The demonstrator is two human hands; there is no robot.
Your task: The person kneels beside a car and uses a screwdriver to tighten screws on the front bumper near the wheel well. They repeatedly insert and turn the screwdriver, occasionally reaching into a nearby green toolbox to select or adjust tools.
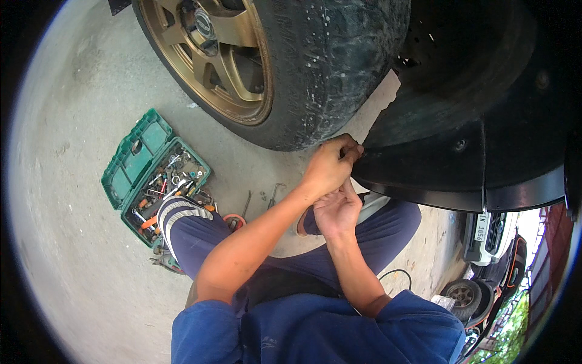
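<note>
My left hand point(330, 162) is at the near corner of a black wheel-arch liner point(418, 136), with thumb and fingers pinched together against its edge. Whatever lies between those fingertips is too small or hidden to make out. Just below it, my right hand point(338, 212) is turned palm up under the same corner. Its thumb points up toward the left wrist, while the other fingers are mostly hidden behind the left hand. Directly beyond my hands stands a large black tire point(339, 67) on a bronze-coloured wheel point(242, 67), with pale marks on the tread.
On the concrete floor point(73, 255) to my left lies an opened green toolbox point(130, 197) full of mixed tools and sockets. Several loose tools lie by my knee, including a thin hooked tool point(274, 194). Parked at the right are a white vehicle point(485, 239) and another with a dark wheel point(462, 297).
</note>
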